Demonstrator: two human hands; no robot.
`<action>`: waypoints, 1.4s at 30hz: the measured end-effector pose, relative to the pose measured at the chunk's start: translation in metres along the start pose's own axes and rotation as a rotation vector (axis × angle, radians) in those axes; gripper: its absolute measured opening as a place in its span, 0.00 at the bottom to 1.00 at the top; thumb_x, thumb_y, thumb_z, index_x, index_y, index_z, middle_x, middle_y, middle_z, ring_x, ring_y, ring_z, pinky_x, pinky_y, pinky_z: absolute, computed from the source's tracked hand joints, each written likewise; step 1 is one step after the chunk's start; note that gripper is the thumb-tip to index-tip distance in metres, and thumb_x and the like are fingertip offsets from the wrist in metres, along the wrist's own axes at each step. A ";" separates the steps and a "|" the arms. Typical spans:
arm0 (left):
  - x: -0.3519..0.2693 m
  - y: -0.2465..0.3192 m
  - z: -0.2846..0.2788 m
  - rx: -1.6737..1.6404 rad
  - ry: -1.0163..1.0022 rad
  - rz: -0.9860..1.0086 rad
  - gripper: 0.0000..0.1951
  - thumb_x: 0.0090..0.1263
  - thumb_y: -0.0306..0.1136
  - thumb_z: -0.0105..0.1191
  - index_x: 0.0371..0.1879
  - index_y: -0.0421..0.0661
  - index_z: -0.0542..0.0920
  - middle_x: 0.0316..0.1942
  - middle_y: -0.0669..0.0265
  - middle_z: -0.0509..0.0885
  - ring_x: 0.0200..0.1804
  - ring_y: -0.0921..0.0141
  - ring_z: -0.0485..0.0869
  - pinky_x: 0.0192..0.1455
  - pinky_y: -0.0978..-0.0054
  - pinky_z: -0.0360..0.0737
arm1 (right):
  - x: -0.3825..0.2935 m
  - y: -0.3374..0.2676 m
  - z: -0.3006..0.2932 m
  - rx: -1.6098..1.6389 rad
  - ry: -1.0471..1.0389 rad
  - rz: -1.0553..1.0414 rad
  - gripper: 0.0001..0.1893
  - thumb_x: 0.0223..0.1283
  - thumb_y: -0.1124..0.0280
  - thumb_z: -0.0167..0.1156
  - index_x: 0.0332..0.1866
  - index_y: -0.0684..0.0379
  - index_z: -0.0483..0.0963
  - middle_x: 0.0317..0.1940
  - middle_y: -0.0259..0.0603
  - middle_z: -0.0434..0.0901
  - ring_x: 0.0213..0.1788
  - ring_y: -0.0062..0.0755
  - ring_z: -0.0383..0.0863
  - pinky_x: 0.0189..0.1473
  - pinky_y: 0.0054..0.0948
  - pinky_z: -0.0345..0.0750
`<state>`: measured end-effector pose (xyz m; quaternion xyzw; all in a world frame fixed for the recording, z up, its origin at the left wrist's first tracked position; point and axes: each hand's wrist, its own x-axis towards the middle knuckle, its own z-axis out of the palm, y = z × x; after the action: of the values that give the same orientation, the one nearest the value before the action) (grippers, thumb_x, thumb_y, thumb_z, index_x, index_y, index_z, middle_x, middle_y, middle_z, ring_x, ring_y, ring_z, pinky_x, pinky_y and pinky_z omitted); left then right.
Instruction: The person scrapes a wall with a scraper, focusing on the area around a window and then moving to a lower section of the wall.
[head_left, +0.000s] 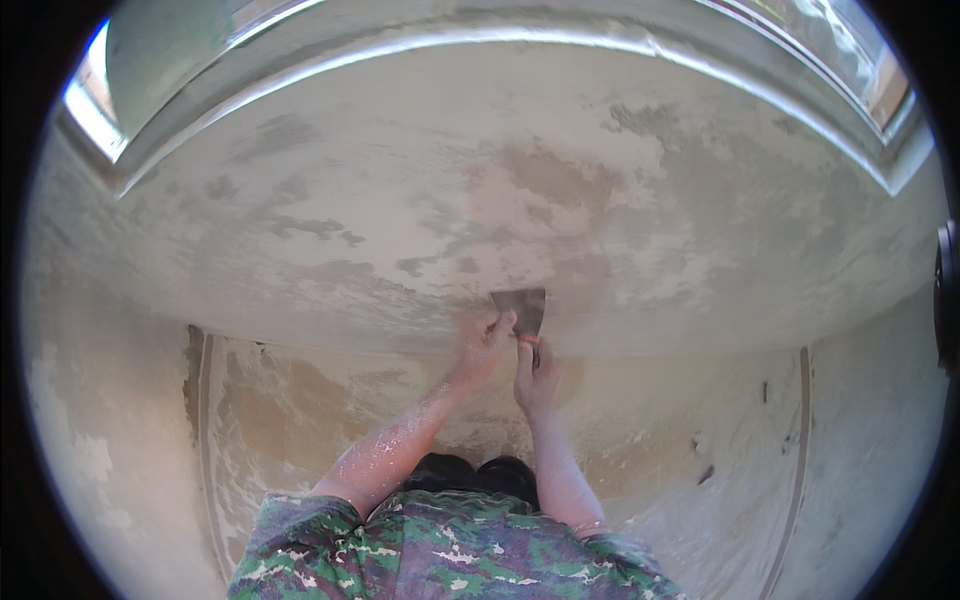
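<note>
My right hand (538, 379) is closed around the handle of a putty knife with a red band. Its wide metal blade (523, 307) points away from me, towards the patchy plastered wall (420, 187). At the blade's left edge is my left hand (484, 341), with a fingertip touching or very near the blade; whether it grips the blade, I cannot tell. Whether the blade's far edge touches the wall is also unclear. Darker grey and brownish patches mark the wall's pale surface. White specks cover my left forearm.
Windows with pale frames (889, 161) stand beyond the wall's upper edge. Below lies a stained floor (637, 427) with dark strips (801, 450) at both sides and a few small bits of debris (706, 474). A dark object (946, 300) shows at the far right.
</note>
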<state>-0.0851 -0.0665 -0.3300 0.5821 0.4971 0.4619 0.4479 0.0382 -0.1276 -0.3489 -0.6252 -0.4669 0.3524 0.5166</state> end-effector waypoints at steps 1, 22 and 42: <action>-0.004 -0.019 0.001 0.042 -0.021 -0.028 0.25 0.82 0.48 0.58 0.32 0.35 0.85 0.17 0.69 0.74 0.27 0.79 0.70 0.28 0.69 0.66 | -0.007 0.017 0.006 0.077 0.026 -0.022 0.12 0.78 0.64 0.61 0.51 0.63 0.82 0.36 0.45 0.86 0.42 0.28 0.85 0.46 0.28 0.78; 0.014 0.037 -0.058 0.029 0.275 0.107 0.24 0.84 0.49 0.55 0.34 0.37 0.86 0.30 0.67 0.87 0.35 0.75 0.82 0.41 0.68 0.80 | -0.003 -0.127 0.039 -0.449 0.176 -0.046 0.15 0.75 0.59 0.66 0.48 0.63 0.86 0.29 0.47 0.87 0.30 0.30 0.83 0.36 0.38 0.77; -0.021 0.040 -0.044 -0.272 -0.085 -0.213 0.24 0.84 0.53 0.54 0.40 0.41 0.87 0.33 0.69 0.85 0.41 0.78 0.80 0.46 0.72 0.77 | -0.034 -0.095 -0.007 -0.391 0.074 -0.119 0.21 0.73 0.52 0.66 0.42 0.65 0.86 0.24 0.44 0.84 0.27 0.38 0.84 0.34 0.40 0.77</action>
<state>-0.1232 -0.0887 -0.2853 0.4792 0.4696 0.4500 0.5893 0.0131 -0.1593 -0.2560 -0.6974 -0.5432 0.2007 0.4222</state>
